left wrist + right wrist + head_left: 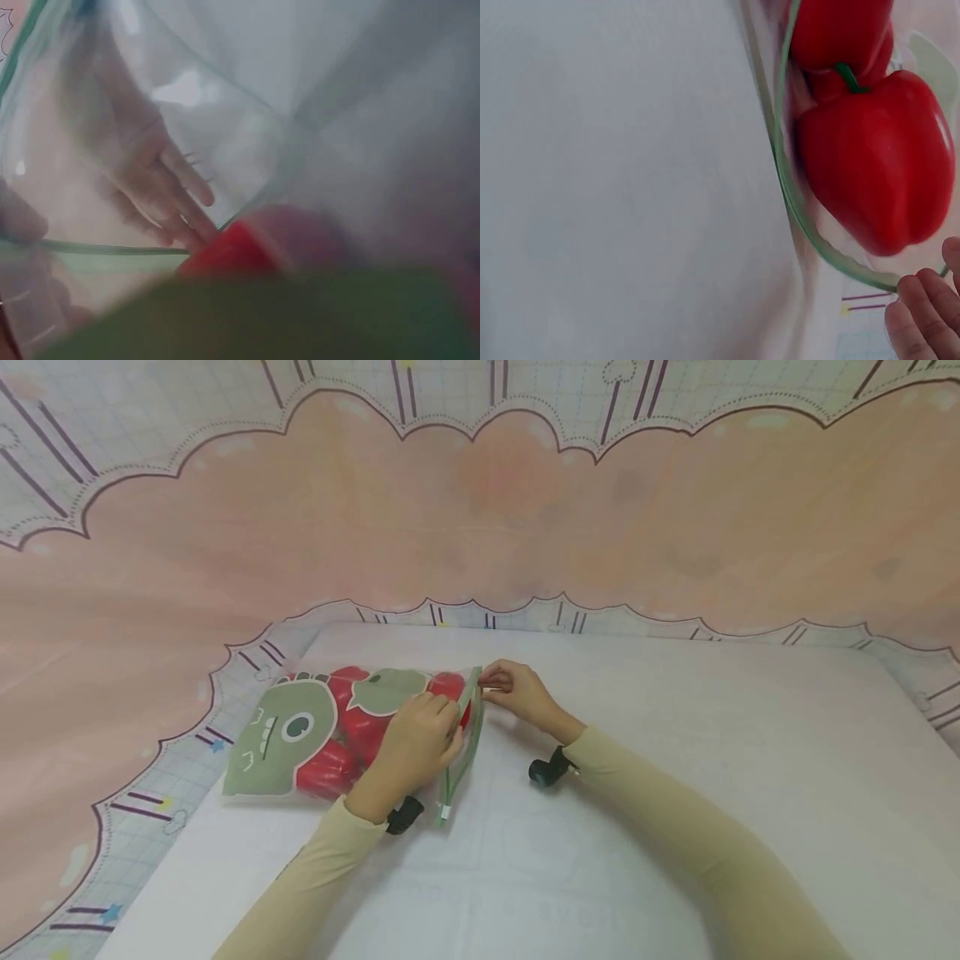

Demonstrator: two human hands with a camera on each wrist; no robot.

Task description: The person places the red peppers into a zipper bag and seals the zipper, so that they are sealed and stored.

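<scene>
A clear zip bag [390, 689] with green cartoon faces printed on it lies on its side, its opening toward the right. Inside are several red bell peppers [365, 732]; one bell pepper [877, 169] shows large through the open mouth in the right wrist view. My left hand [423, 739] reaches over the bag and grips its upper layer near the green-edged mouth. With thumb and fingertips, my right hand [525, 697] pinches the far corner of that mouth. Through the clear plastic, the left wrist view shows the right hand [154, 180]. A white zip slider [446, 812] hangs at the near corner.
The bag rests on a white-covered table [600, 877]. Behind and to the left hangs a peach curtain [525, 527] with a scalloped print. Black wrist cameras are strapped at the left wrist [405, 816] and the right wrist [549, 768].
</scene>
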